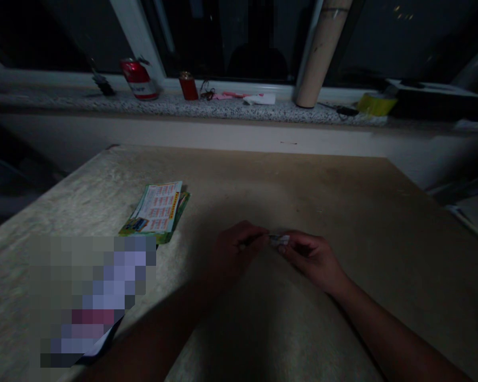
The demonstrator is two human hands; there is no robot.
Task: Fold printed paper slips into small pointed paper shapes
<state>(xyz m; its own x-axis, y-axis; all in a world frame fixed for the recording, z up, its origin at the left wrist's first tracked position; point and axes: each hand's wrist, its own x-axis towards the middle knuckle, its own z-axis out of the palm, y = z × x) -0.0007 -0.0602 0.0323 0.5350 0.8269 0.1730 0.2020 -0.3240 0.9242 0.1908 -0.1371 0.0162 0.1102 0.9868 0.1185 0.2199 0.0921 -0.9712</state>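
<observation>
While both forearms reached in over the near edge of the table [354,196], the left hand [239,246] and the right hand [314,260] met above its middle. Between them, over that same central part of the table, was a small pale piece [279,240], too dim and little to identify. The right thumb and forefinger were clamped on its right end, the other fingers curled in behind. The left thumb and forefinger were drawn together at its left end, pinching it there; the rest of that hand lay in shadow. Whether either hand rested on the table could not be told.

On the left part of the table lay a stack of printed cards [157,209], the uppermost covered in rows of red print, with green edges showing beneath. Nearer the table's front left, just beside the stack, was an oblong item [115,292], its surface blurred out.

Beyond the table's far edge ran a speckled sill [231,110]. Behind the table's left half it bore a red can [139,79] and a smaller red container [188,86]; behind its middle, a crumpled white paper [261,99]; behind its right half, a leaning cardboard tube [321,55] and a yellow roll [376,104].
</observation>
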